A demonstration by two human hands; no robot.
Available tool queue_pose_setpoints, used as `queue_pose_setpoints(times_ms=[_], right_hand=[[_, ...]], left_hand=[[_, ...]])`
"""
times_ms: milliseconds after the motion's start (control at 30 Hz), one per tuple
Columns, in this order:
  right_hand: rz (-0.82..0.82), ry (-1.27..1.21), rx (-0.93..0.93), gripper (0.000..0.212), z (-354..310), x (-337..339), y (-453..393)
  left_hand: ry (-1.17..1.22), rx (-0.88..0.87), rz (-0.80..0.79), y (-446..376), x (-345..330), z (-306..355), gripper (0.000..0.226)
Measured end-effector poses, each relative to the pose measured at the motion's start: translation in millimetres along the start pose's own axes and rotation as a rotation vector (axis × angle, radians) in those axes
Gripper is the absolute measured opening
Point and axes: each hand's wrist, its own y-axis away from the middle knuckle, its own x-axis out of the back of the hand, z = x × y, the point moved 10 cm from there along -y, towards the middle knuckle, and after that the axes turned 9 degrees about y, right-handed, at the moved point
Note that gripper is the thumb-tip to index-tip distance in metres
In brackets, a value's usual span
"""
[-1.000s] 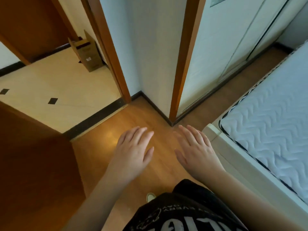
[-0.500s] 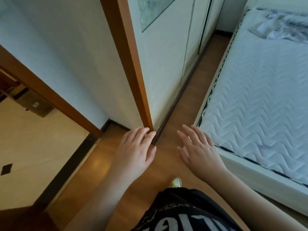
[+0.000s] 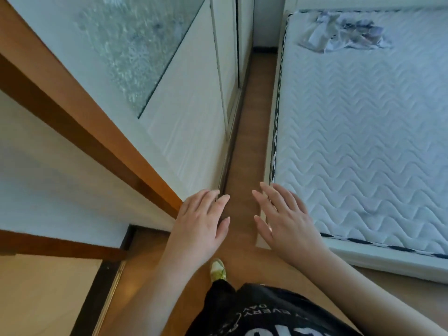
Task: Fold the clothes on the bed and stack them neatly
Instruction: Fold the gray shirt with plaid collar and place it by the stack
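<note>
A narrow strip of wooden floor [image 3: 252, 132] runs between a white wardrobe [image 3: 184, 112] and a bed [image 3: 363, 132], seen from above by a person standing at the near end. At far left, one brown door frame [image 3: 80, 132] slants across the view, with a dark threshold [image 3: 97, 294] and paler flooring below it. The wardrobe carries one frosted glass panel [image 3: 135, 42] on its nearest door. Two bare hands are held out, palms down, over the floor and holding nothing: the left hand [image 3: 198, 229] hovers in front of the wardrobe's bottom corner, its fingers straight and lying close together with the thumb a little apart; the right hand [image 3: 283, 217] hovers over the near corner of the bed, its fingers straight and slightly spread. Between the forearms, one shoe [image 3: 218, 270] shows on the floor, above a black shirt [image 3: 266, 314] with white lettering. To the right, the bare quilted mattress [image 3: 378, 166] fills the bed. One crumpled heap of pale clothes [image 3: 344, 36] lies at the far end of the mattress, well apart from both hands; how many garments it holds cannot be told
</note>
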Motion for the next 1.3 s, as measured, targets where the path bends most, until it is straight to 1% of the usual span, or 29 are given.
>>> queue_pose_setpoints(times_ms=[133, 200, 333, 500, 600, 700, 800, 933, 1033, 1167, 1300], right_hand=[[-0.034, 0.029, -0.118, 0.055, 21.4, -8.7, -25.7], [-0.051, 0.052, -0.195, 0.054, 31.4, -9.8, -36.2], [-0.035, 0.065, -0.341, 0.053, 41.9, -5.6, -53.9], [-0.006, 0.065, -0.5, 0.049, 64.4, 0.4, -64.1], [-0.021, 0.052, -0.549, 0.05, 83.1, -3.2, -68.0], [-0.026, 0.038, -0.586, 0.05, 109.4, -6.8, -73.1], [-0.029, 0.014, -0.612, 0.053, 138.7, -6.7, -79.3], [-0.03, -0.015, -0.659, 0.055, 178.9, -2.7, -88.8], [-0.019, -0.03, -0.702, 0.055, 200.0, 0.6, -91.6], [-0.027, -0.034, -0.763, 0.056, 225.3, 4.1, -84.5], [-0.01, -0.077, -0.878, 0.056, 259.4, 1.4, -77.5]], left_hand=[[-0.002, -0.09, -0.069, -57.7, -12.7, -6.6, 0.051], [-0.006, -0.132, -0.062, -80.4, -13.3, -12.1, 0.05], [0.036, -0.222, -0.095, -120.9, -16.9, -13.1, 0.048], [0.071, -0.325, -0.084, -165.8, -17.8, 4.2, 0.05], [0.125, -0.374, -0.085, -193.8, -22.8, 20.7, 0.055], [0.165, -0.414, -0.098, -222.9, -34.9, 42.5, 0.049], [0.16, -0.447, -0.124, -250.9, -43.7, 68.4, 0.049], [0.166, -0.529, -0.138, -284.9, -42.3, 105.9, 0.05], [0.211, -0.541, -0.147, -310.3, -38.9, 126.6, 0.043], [0.177, -0.606, -0.186, -338.0, -41.1, 155.8, 0.045], [0.139, -0.688, -0.225, -370.5, -50.9, 178.5, 0.045]])
